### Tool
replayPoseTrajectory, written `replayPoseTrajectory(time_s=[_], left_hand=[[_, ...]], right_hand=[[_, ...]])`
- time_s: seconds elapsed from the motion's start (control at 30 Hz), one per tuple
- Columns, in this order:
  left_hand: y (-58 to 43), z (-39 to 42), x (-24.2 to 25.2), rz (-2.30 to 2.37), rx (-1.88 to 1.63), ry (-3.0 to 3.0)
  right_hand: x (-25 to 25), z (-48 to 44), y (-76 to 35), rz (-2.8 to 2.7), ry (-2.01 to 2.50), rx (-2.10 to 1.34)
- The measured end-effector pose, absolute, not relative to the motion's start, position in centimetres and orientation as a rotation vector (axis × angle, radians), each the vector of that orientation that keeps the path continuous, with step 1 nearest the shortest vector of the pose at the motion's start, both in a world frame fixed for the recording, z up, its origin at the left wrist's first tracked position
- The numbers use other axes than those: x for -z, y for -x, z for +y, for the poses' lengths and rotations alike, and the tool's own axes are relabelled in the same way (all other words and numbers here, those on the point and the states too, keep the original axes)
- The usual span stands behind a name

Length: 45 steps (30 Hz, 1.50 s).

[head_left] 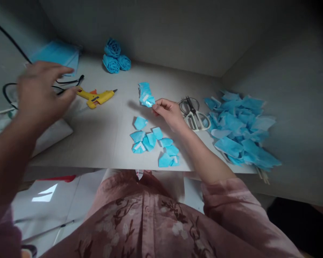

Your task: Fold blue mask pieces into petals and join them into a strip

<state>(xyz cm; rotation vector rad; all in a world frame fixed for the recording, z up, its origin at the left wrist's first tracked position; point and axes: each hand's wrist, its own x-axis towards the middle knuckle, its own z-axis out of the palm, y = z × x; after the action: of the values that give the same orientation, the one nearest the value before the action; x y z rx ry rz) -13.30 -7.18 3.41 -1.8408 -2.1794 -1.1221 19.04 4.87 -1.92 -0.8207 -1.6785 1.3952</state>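
My right hand (168, 113) pinches the lower end of a short strip of joined blue petals (145, 94), which look like fabric or crepe paper; a shiny patch shows near my fingertips. My left hand (41, 93) hovers over the left side of the table, thumb and fingers apart, holding nothing. Just past its thumb lies a yellow glue gun (101, 98), nozzle pointing right. Several loose blue petals (150, 141) are spread on the table below my right hand, some with white marks.
Three blue rosettes (112, 64) sit at the back. Blue face masks (57, 53) lie at the back left, near black cable (9, 37). White-handled scissors (195, 116) and a wire coil lie right of my hand, beside a big heap of blue pieces (239, 125). Walls enclose the white tabletop (97, 139).
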Motion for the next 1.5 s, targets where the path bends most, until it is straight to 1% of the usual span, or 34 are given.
replayPoseTrajectory(time_s=[0.03, 0.13, 0.2, 0.3, 0.5, 0.6, 0.67, 0.8, 0.9, 1.07, 1.13, 1.23, 1.3, 1.5], left_hand=[[11.2, -6.4, -3.5, -2.170, 1.140, 1.879], [6.3, -3.6, -2.7, -2.094, 1.462, 2.113], [4.3, -1.7, -1.8, -2.239, 1.680, 2.282], [3.0, 0.3, -0.4, -2.501, 1.856, 2.472], [2.5, 1.2, 0.2, -2.522, 2.232, 2.401], [2.2, 0.8, 0.1, -2.522, 2.360, 2.378], [1.9, 0.5, 0.3, -2.530, 2.345, 2.388], [1.6, 0.3, 0.7, -2.489, 2.144, 2.478], [1.4, 0.4, 0.9, -2.406, 2.057, 2.528], [0.9, -0.3, 0.4, -2.247, 2.084, 2.221], [0.5, -1.0, 0.0, -2.141, 1.958, 2.151], [-0.1, -1.9, -0.5, -2.020, 1.705, 2.259], [-0.3, -2.1, -0.5, -1.989, 1.610, 2.310], [-0.2, -1.6, 0.0, -2.030, 1.597, 2.261]], right_hand=[[1.8, 4.7, -19.0, -1.682, 0.822, -1.402], [1.8, 4.2, -18.9, -1.684, 0.836, -1.417], [2.0, 4.0, -18.9, -1.672, 0.847, -1.434], [2.3, 3.9, -18.8, -1.651, 0.860, -1.460], [2.3, 4.4, -19.2, -1.653, 0.885, -1.465], [1.9, 4.7, -19.5, -1.641, 0.900, -1.443], [1.7, 4.8, -19.6, -1.645, 0.898, -1.424], [1.9, 4.5, -19.4, -1.665, 0.855, -1.443], [2.3, 4.2, -19.1, -1.641, 0.853, -1.483], [2.3, 4.0, -18.8, -1.605, 0.894, -1.444], [2.3, 4.0, -18.7, -1.614, 0.913, -1.387], [2.3, 4.1, -18.6, -1.641, 0.923, -1.292], [2.4, 4.1, -18.6, -1.656, 0.915, -1.249], [2.3, 4.0, -18.4, -1.707, 0.883, -1.188]])
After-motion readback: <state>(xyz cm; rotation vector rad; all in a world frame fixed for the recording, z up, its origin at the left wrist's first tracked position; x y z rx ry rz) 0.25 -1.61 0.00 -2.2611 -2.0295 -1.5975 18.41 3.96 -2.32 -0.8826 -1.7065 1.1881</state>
